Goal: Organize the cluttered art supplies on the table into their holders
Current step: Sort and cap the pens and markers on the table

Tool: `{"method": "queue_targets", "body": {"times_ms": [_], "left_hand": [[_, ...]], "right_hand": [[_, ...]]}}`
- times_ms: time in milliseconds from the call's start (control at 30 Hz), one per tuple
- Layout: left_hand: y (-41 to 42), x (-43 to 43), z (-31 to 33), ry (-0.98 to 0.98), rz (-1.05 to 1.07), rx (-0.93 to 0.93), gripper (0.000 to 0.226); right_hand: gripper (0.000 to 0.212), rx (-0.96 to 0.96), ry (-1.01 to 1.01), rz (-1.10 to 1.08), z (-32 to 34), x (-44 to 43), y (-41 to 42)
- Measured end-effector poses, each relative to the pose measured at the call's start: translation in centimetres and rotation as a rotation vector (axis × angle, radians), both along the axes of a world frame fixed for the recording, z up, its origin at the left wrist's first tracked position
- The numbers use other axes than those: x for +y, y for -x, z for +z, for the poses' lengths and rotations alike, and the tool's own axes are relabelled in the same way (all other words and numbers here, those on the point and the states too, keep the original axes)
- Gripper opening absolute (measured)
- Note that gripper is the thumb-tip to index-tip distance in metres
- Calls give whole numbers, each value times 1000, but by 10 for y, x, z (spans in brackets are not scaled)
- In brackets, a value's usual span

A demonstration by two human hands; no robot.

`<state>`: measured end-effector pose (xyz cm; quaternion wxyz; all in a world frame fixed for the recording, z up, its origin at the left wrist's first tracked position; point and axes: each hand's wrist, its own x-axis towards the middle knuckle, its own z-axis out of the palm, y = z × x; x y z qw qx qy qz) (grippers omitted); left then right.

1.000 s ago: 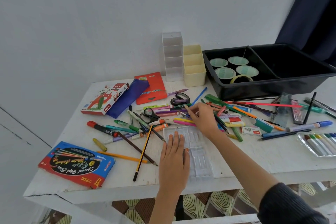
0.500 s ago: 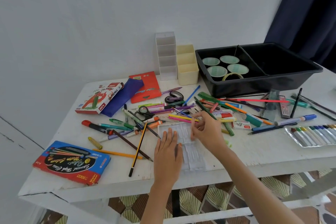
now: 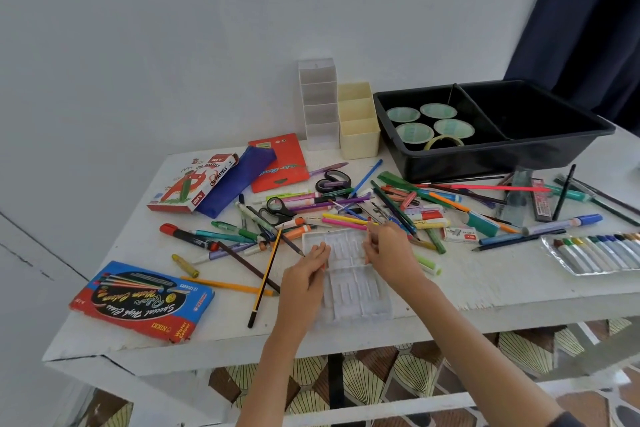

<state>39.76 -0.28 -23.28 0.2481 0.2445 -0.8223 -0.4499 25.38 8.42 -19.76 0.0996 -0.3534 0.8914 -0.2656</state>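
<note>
The left hand point(image 3: 306, 274) grips the left rim of a clear plastic tray point(image 3: 349, 288), fingers bent over its edge and knuckles up. The right hand point(image 3: 391, 253) sits at the tray's far right corner with its fingers curled tight; whether they hold the rim or pinch some small thing there cannot be told. The tray lies flat at the near edge of the white table point(image 3: 485, 291), between the two hands, its far end touching the heap of pens and pencils point(image 3: 346, 208) spread across the middle. Two pairs of scissors point(image 3: 277, 210) lie in that heap. A yellow-and-black pencil point(image 3: 266, 274) lies just left of the left hand. On the near left sits a water colour pencil box point(image 3: 142, 298); farther back on the left are an oil pastels box point(image 3: 194, 184), a blue pouch point(image 3: 239, 180) leaning on it, and a red pack point(image 3: 284, 163). Against the far wall stand a clear tiered holder point(image 3: 318, 107) and, touching it on the right, a cream holder point(image 3: 358, 135). Right of them is a black bin point(image 3: 485, 156) with two compartments; the left one holds four lidded cups point(image 3: 415, 132) and a tape roll point(image 3: 445, 142). At the right edge lies a tray of paint tubes point(image 3: 595, 253).
</note>
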Motion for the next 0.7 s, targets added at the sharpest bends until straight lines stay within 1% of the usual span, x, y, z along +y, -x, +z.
{"method": "queue_targets", "body": {"times_ms": [33,67,133,233,333,433,500,533,600,700], "left_hand": [[0,2,-2,32,13,33,44],[0,4,-5,63,35,62,43],[0,5,-9,94,82,99,42],[0,7,-11,72,108,107,40],[0,8,-11,30,113,109,38],[-1,8,-10,3,115,123,34],[-1,7,-10,1,110,118,32],[-2,6,-9,2,107,121,32],[-1,7,-8,0,98,133,33],[-1,8,-7,-35,100,143,31]], "right_hand": [[27,-2,-5,3,1,0,1],[28,-8,6,11,2,0,2],[15,-8,-2,45,0,-1,5],[21,72,-66,122,-9,0,8],[24,124,-76,147,-16,2,7],[24,175,-150,148,-14,1,4],[18,173,-136,117,-9,-2,8],[17,151,-111,111,-4,-3,11],[20,92,-48,89,8,-8,23],[23,94,38,1,28,-21,43]]}}
